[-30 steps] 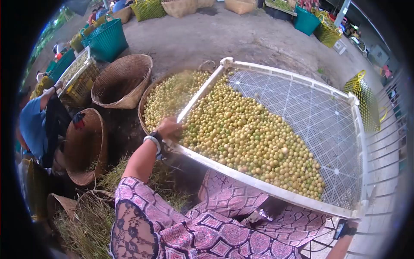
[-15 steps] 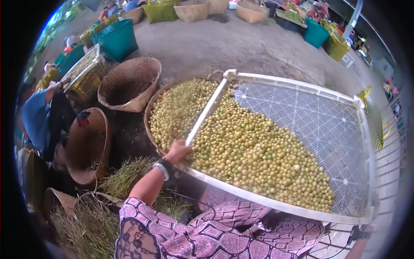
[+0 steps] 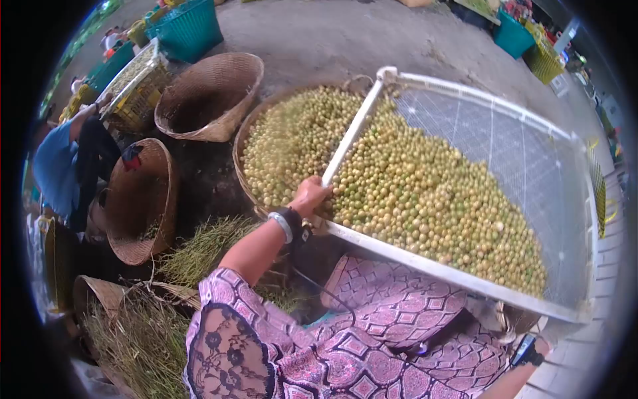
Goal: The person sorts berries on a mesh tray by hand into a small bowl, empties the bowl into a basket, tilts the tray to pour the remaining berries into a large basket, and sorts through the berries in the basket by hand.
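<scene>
My left hand [image 3: 310, 196] is closed on the near left corner of a white plastic tray [image 3: 458, 274] with a lattice bottom. Small round yellow-green fruits [image 3: 432, 193] fill the tray's left and near part; its far right mesh is bare. The tray slopes, its left end over a round woven basket [image 3: 240, 156] heaped with the same fruits [image 3: 292, 133]. At the lower right, my right hand [image 3: 543, 344] is just below the tray's near right corner. Its fingers are hidden, so its grip does not show.
Two woven baskets [image 3: 199, 93] [image 3: 136, 213] stand to the left, beside a person in a blue shirt [image 3: 56, 159]. Cut stems [image 3: 206, 256] lie near my left arm, with more stems [image 3: 143, 339] in a basket below. Teal tubs [image 3: 189, 30] stand farther back.
Fruits keep the same spread in the tray. The view has tipped downward, and tray and hands sit farther right in it. My left hand keeps its hold on the corner.
</scene>
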`<action>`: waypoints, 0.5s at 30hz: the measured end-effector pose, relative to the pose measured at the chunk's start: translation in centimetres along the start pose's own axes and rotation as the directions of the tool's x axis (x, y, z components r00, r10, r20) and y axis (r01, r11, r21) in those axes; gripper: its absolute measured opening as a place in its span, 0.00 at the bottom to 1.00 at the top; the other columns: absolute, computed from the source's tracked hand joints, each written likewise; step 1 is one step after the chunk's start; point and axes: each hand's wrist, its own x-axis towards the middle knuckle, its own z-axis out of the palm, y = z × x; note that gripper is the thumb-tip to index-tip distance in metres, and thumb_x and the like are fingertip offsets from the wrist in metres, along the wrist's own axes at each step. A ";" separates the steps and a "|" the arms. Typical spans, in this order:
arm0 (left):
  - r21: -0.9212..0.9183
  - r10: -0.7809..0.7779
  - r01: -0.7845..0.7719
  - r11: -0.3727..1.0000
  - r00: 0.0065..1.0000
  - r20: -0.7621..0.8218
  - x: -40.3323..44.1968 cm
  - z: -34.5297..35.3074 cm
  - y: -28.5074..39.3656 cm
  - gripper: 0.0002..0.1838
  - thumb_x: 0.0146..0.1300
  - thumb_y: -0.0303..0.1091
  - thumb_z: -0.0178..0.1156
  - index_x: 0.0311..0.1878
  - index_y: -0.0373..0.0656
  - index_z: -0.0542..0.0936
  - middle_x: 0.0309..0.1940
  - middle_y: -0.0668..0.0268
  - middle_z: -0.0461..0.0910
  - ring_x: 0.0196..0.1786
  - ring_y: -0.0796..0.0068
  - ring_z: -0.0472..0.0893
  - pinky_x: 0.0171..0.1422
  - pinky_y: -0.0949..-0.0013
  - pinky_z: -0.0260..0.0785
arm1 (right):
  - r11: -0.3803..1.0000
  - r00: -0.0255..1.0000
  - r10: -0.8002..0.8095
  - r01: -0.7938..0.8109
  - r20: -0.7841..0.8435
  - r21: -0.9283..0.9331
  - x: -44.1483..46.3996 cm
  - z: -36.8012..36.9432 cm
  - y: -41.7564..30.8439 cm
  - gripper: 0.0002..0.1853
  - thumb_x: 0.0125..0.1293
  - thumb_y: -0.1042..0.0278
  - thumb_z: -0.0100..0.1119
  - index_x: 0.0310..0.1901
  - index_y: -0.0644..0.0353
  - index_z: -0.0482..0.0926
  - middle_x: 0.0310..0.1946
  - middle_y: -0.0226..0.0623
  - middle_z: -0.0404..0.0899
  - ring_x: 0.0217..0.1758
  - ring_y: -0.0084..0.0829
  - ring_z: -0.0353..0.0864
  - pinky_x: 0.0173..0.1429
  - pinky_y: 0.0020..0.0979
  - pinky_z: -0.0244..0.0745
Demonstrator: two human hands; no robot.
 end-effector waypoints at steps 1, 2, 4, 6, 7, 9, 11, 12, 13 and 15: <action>0.012 0.011 -0.011 1.000 1.000 -0.014 0.0 0.4 -0.4 0.12 0.60 0.36 0.65 0.41 0.39 0.78 0.28 0.66 0.80 0.25 0.77 0.79 0.25 0.72 0.75 | 0.993 0.996 -0.084 0.087 0.041 -0.079 -0.3 -0.5 1.0 0.34 0.65 0.41 0.46 0.64 0.58 0.66 0.65 0.38 0.65 0.69 0.37 0.61 0.74 0.46 0.53; 0.069 0.052 -0.051 0.996 0.998 -0.019 0.5 0.4 -0.8 0.13 0.59 0.38 0.64 0.42 0.39 0.78 0.29 0.65 0.80 0.26 0.75 0.80 0.27 0.69 0.75 | 0.973 0.983 -0.166 0.177 0.081 -0.150 -0.6 -1.0 2.0 0.37 0.65 0.38 0.44 0.67 0.58 0.63 0.68 0.38 0.61 0.71 0.37 0.58 0.76 0.46 0.50; 0.177 0.136 -0.129 0.976 0.990 -0.026 1.6 0.2 -2.5 0.17 0.58 0.42 0.64 0.42 0.38 0.78 0.30 0.61 0.81 0.29 0.70 0.81 0.33 0.63 0.74 | 0.983 0.986 -0.140 0.149 0.087 -0.107 -1.0 -1.3 3.4 0.41 0.66 0.32 0.39 0.71 0.57 0.57 0.71 0.38 0.56 0.75 0.38 0.52 0.78 0.46 0.43; 0.259 0.190 -0.176 0.950 0.981 -0.031 0.6 0.2 -2.2 0.21 0.56 0.47 0.62 0.42 0.37 0.79 0.33 0.54 0.82 0.36 0.59 0.82 0.44 0.56 0.72 | 1.000 0.999 0.006 -0.006 -0.051 0.008 -2.7 1.2 1.7 0.45 0.65 0.27 0.35 0.72 0.56 0.55 0.73 0.39 0.52 0.76 0.39 0.48 0.78 0.44 0.40; 0.256 0.222 -0.203 0.945 0.974 -0.046 1.2 0.5 -3.0 0.20 0.56 0.47 0.61 0.41 0.37 0.79 0.34 0.53 0.82 0.38 0.57 0.82 0.45 0.55 0.72 | 0.987 0.995 -0.090 0.093 0.031 -0.134 -3.1 0.4 2.3 0.44 0.64 0.31 0.42 0.73 0.56 0.54 0.73 0.40 0.51 0.76 0.39 0.48 0.78 0.44 0.42; 0.253 0.315 -0.285 0.925 0.945 -0.085 2.8 1.0 -4.6 0.19 0.56 0.46 0.60 0.40 0.38 0.80 0.36 0.52 0.82 0.41 0.53 0.82 0.47 0.54 0.72 | 0.957 0.978 -0.141 0.174 0.151 -0.234 -2.6 -1.5 4.6 0.43 0.63 0.39 0.54 0.73 0.54 0.52 0.73 0.40 0.51 0.76 0.39 0.49 0.77 0.45 0.45; 0.419 0.275 -0.210 0.883 0.956 -0.099 0.0 0.7 -1.4 0.20 0.56 0.47 0.58 0.43 0.39 0.81 0.41 0.48 0.82 0.47 0.50 0.81 0.52 0.53 0.72 | 0.990 0.981 0.143 -0.139 0.132 -0.037 -1.9 -2.0 6.1 0.43 0.58 0.45 0.63 0.71 0.50 0.56 0.70 0.40 0.57 0.71 0.39 0.57 0.71 0.47 0.55; 0.442 0.264 -0.178 0.879 0.954 -0.141 -0.6 0.7 -0.5 0.20 0.55 0.46 0.58 0.43 0.39 0.81 0.41 0.48 0.82 0.48 0.50 0.81 0.52 0.53 0.72 | 0.909 0.925 0.373 -0.379 0.068 0.172 -2.2 -1.3 5.9 0.41 0.55 0.46 0.66 0.69 0.48 0.61 0.66 0.39 0.63 0.66 0.39 0.63 0.66 0.48 0.63; 0.465 0.248 -0.140 0.874 0.952 -0.179 -1.2 0.8 -0.1 0.20 0.55 0.45 0.58 0.44 0.39 0.81 0.42 0.48 0.82 0.48 0.50 0.81 0.52 0.53 0.72 | 0.873 0.888 0.448 -0.459 0.102 0.163 -1.7 -1.9 6.5 0.39 0.56 0.46 0.65 0.67 0.50 0.63 0.64 0.39 0.64 0.65 0.39 0.64 0.65 0.47 0.64; 0.551 0.342 -0.166 0.817 0.911 -0.232 -1.1 1.0 -0.1 0.18 0.54 0.43 0.60 0.41 0.38 0.83 0.37 0.49 0.83 0.43 0.54 0.83 0.47 0.55 0.73 | 0.814 0.824 0.544 -0.564 0.158 0.140 -1.1 -3.5 7.8 0.36 0.58 0.47 0.63 0.65 0.52 0.65 0.60 0.38 0.68 0.60 0.39 0.68 0.61 0.47 0.66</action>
